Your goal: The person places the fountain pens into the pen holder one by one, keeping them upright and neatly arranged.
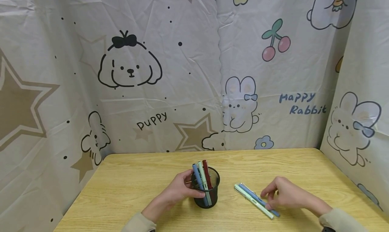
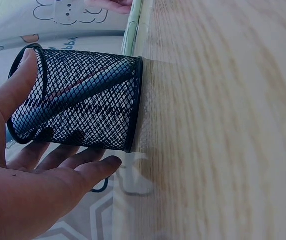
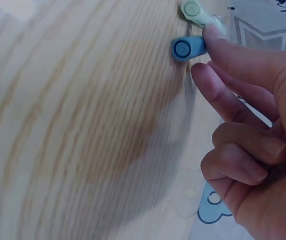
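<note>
My left hand (image 1: 179,188) grips a black mesh pen holder (image 2: 87,120), thumb at the rim and fingers curled round its side. The holder stands upright on the table with a blue pen (image 1: 197,175), a light green pen (image 1: 202,176) and a dark red pen (image 1: 206,173) leaning inside. To the right, a second light green pen (image 1: 253,201) and a second blue pen (image 3: 182,49) lie side by side on the table. My right hand (image 1: 282,193) is at that blue pen, thumb and index finger on either side of it, other fingers curled in.
The light wood table (image 1: 146,171) ends at a back edge against a hanging cloth (image 1: 188,100) printed with puppies, rabbits and stars. More of this cloth hangs along the left and right sides.
</note>
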`<state>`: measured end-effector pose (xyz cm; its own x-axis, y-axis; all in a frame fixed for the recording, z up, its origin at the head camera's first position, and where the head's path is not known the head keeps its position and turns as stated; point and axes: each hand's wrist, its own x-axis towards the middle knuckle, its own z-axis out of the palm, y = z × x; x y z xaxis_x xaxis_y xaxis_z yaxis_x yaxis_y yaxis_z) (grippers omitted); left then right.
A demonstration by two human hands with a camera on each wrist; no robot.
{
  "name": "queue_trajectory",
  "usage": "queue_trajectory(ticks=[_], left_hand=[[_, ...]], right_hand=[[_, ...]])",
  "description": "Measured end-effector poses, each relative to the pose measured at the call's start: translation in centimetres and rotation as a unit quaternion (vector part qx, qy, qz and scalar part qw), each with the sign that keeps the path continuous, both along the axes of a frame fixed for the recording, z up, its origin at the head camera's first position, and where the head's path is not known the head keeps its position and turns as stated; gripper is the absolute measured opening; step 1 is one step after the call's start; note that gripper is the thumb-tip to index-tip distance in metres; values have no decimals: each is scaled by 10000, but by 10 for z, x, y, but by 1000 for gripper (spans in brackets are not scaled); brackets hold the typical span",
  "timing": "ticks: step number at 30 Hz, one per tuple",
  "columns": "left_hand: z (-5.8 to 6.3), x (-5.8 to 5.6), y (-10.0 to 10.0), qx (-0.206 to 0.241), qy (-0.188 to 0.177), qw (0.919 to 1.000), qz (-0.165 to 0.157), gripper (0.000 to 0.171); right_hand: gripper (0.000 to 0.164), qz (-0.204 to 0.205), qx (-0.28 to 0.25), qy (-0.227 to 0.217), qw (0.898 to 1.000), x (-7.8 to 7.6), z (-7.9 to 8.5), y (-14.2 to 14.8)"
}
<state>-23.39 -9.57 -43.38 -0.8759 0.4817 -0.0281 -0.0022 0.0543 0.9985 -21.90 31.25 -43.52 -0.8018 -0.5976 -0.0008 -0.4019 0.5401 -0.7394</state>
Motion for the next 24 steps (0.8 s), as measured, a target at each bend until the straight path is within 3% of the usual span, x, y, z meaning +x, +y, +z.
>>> queue_trajectory(ticks=[8,24], left_hand=[[-1,0,0,6,4,10000,20,85],[-1,0,0,69,26,10000,-8,84]], right_hand=[[23,207,-61,-55,9998,-2,2,3],[25,134,96,22,9999,-9,0,-6]])
